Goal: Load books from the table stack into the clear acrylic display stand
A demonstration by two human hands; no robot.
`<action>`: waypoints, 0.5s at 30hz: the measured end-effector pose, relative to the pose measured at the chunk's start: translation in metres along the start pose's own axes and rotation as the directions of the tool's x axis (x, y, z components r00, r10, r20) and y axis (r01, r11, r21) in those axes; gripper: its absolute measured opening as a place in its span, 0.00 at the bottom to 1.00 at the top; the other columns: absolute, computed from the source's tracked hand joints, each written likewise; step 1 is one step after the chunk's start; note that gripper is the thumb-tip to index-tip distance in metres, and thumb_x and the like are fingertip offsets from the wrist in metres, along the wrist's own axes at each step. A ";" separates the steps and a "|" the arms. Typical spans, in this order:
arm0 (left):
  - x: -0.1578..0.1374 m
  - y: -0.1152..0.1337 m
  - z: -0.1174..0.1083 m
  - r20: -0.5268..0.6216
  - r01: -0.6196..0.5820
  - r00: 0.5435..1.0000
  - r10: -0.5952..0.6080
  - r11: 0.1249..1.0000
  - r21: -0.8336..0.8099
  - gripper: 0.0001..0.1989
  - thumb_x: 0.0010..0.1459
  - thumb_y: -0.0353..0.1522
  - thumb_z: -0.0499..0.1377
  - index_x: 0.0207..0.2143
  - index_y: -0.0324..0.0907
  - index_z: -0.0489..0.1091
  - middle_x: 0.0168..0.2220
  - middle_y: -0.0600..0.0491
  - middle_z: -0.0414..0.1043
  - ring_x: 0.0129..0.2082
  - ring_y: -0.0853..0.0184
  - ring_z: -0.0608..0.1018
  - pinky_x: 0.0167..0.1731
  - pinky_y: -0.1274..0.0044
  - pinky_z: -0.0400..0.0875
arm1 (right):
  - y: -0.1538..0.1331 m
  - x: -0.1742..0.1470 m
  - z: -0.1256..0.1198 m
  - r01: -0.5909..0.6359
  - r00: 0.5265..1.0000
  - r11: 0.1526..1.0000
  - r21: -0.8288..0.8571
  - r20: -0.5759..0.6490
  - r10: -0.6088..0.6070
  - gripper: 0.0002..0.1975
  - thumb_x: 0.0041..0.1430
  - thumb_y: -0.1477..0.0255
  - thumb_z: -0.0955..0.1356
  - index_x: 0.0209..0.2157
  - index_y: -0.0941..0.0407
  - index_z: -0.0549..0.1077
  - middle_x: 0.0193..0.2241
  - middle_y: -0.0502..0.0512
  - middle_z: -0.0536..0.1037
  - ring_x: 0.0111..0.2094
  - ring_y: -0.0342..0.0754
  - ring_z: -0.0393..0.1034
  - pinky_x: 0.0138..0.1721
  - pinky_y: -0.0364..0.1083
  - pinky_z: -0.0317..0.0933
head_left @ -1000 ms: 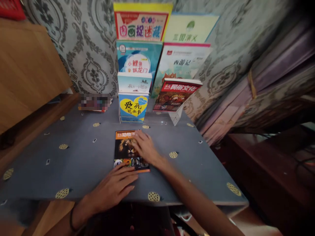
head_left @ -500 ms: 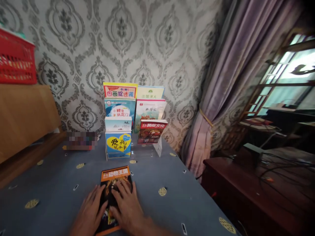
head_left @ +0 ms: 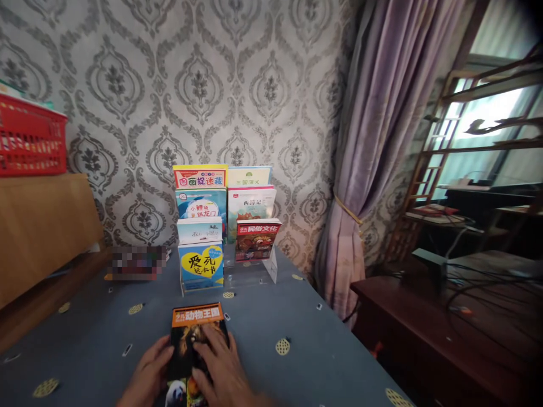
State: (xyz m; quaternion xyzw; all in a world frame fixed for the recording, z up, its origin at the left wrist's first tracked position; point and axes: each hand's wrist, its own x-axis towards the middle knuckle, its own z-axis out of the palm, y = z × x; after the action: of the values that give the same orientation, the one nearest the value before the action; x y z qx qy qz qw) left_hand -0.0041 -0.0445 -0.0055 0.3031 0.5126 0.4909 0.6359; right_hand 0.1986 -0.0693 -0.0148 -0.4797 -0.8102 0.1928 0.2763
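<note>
A black-covered children's book with an orange title band lies face up on the blue-grey tablecloth. A panda and other animals show on its cover. At its left edge is my left hand, closed, thumb by the cover and fingers bunched along the side; the fingers' undersides are hidden. My right hand rests across the cover with its fingers spread, the outermost at the right edge. Beyond the book stands a clear display rack. Its left column holds several picture books, with a blue-and-yellow book in front; a red book fronts the right column.
A blurred-out stack lies at the table's back left, near a wooden cabinet bearing a red basket. Patterned wallpaper rises behind. To the right are a tied purple curtain and a dark red desk with tangled cables.
The view has tilted up a little, so everything sits lower. My left hand has drawn left off the cover to the book's edge, uncovering the panda. My right hand stays on the cover.
</note>
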 end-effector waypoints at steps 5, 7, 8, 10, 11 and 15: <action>-0.010 0.010 0.017 0.002 0.040 0.999 -0.040 0.993 -0.110 0.20 0.42 0.32 0.70 0.40 0.40 0.75 0.39 0.45 0.81 0.44 0.50 0.82 0.46 0.63 0.76 | 0.013 0.005 0.005 -0.072 0.982 0.990 0.118 -0.163 0.091 0.27 0.67 0.66 0.61 0.66 0.51 0.59 0.71 0.61 0.48 0.71 0.57 0.44 0.68 0.60 0.47; -0.016 0.015 0.021 0.007 0.030 1.000 -0.030 0.990 -0.140 0.18 0.44 0.31 0.69 0.40 0.40 0.75 0.40 0.46 0.81 0.46 0.51 0.82 0.47 0.64 0.76 | 0.021 0.009 0.007 -0.114 0.951 0.968 0.222 -0.259 0.171 0.27 0.70 0.65 0.58 0.68 0.53 0.55 0.72 0.61 0.47 0.71 0.55 0.42 0.68 0.58 0.47; -0.018 0.017 0.022 0.003 0.028 1.000 -0.028 0.988 -0.155 0.18 0.44 0.30 0.69 0.41 0.40 0.75 0.40 0.46 0.81 0.46 0.51 0.82 0.48 0.64 0.76 | 0.024 0.011 0.008 -0.126 0.933 0.953 0.274 -0.295 0.208 0.28 0.70 0.64 0.57 0.68 0.54 0.54 0.71 0.61 0.48 0.71 0.54 0.43 0.68 0.57 0.47; -0.023 0.021 0.024 -0.001 0.030 1.000 -0.030 0.985 -0.173 0.19 0.46 0.30 0.68 0.43 0.41 0.74 0.42 0.47 0.81 0.48 0.52 0.81 0.48 0.66 0.76 | 0.030 0.015 0.008 -0.131 0.906 0.918 0.373 -0.331 0.264 0.29 0.70 0.61 0.56 0.69 0.54 0.52 0.70 0.61 0.52 0.70 0.53 0.46 0.68 0.57 0.48; -0.025 0.022 0.025 0.003 0.031 1.000 -0.031 0.984 -0.174 0.21 0.46 0.30 0.67 0.45 0.41 0.73 0.42 0.47 0.81 0.48 0.53 0.81 0.49 0.66 0.76 | 0.032 0.017 0.007 -0.127 0.898 0.898 0.421 -0.335 0.284 0.30 0.70 0.60 0.56 0.69 0.54 0.52 0.69 0.61 0.56 0.70 0.53 0.49 0.68 0.57 0.49; -0.026 0.028 0.028 0.034 0.000 0.999 0.005 0.988 -0.157 0.25 0.45 0.32 0.68 0.48 0.41 0.72 0.43 0.47 0.81 0.51 0.53 0.79 0.49 0.67 0.76 | 0.044 0.026 -0.001 -0.094 0.880 0.800 0.593 -0.327 0.346 0.31 0.66 0.51 0.59 0.62 0.54 0.65 0.60 0.62 0.71 0.62 0.56 0.64 0.63 0.58 0.57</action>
State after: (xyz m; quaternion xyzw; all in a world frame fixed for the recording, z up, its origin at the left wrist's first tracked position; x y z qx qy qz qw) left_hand 0.0135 -0.0566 0.0370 0.2610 0.4609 0.5254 0.6659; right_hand 0.2184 -0.0257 -0.0323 -0.4999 -0.5757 0.3458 0.5470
